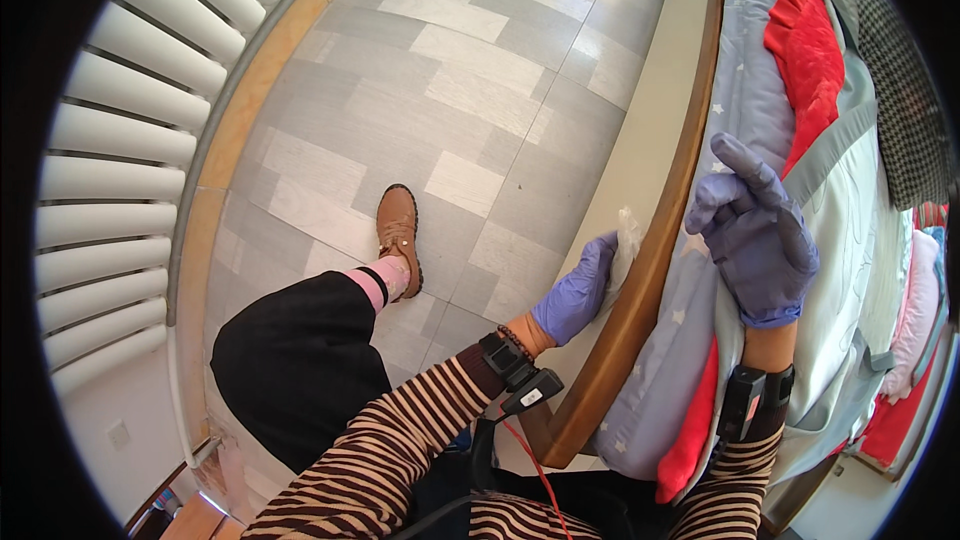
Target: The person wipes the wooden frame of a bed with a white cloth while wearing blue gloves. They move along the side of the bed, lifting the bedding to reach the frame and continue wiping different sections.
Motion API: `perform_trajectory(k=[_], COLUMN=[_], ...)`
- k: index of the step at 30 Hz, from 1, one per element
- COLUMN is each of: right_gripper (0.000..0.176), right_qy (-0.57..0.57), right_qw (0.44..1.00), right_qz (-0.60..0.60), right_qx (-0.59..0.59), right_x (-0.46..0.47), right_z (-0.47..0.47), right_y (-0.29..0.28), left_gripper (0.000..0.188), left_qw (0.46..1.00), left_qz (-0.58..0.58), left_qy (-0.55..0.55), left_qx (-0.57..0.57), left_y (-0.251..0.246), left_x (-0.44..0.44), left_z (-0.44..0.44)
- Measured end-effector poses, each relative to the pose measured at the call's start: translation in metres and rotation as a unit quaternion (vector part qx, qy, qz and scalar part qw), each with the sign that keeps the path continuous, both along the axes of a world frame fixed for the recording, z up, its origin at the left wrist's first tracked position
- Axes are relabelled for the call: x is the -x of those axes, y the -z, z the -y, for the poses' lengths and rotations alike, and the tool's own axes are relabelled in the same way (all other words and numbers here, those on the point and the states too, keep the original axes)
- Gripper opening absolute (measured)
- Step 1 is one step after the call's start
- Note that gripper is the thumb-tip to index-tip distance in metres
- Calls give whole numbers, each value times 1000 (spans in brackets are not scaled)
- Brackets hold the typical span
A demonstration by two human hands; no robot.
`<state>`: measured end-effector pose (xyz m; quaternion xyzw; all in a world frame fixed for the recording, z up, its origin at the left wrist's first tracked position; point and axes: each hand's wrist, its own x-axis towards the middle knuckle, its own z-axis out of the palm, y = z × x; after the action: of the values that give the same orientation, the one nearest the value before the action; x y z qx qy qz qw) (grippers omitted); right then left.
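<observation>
My left hand [579,291], in a purple disposable glove, presses a crumpled translucent wipe or plastic film [624,251] against the cream side panel [651,116] of a bed, just below its brown wooden edge [679,187]. The exact material of the wipe cannot be told. My right hand [757,240], gloved alike, is raised over the grey star-patterned quilt [645,390] with its fingers partly bent and apart, and nothing shows in it. Red fabric [810,52] and a pale green cover [840,232] lie on the bed beside it.
A white radiator [112,225] runs along the wall at left. Tiled floor [465,127] lies between radiator and bed. My brown shoe [397,229] stands on it. A houndstooth cushion or cloth [900,90] and a pink pillow [911,315] are at far right. A red cable [536,457] hangs near my left wrist.
</observation>
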<state>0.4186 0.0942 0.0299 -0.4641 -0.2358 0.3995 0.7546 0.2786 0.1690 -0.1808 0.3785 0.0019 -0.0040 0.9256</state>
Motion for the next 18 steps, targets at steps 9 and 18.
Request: perform_trajectory(k=[9, 18], right_gripper=[83, 80], right_qy=[15, 21], right_qw=[997, 997], right_qz=[53, 50], right_qx=[53, 49], right_x=[1, -2], right_z=[1, 4], right_y=[1, 4], left_gripper=[56, 62], left_qw=[955, 928], left_qz=[47, 19], left_qy=[79, 50], left_qx=[-283, -369], left_y=[17, 24], left_x=[-27, -225], left_z=[-3, -33])
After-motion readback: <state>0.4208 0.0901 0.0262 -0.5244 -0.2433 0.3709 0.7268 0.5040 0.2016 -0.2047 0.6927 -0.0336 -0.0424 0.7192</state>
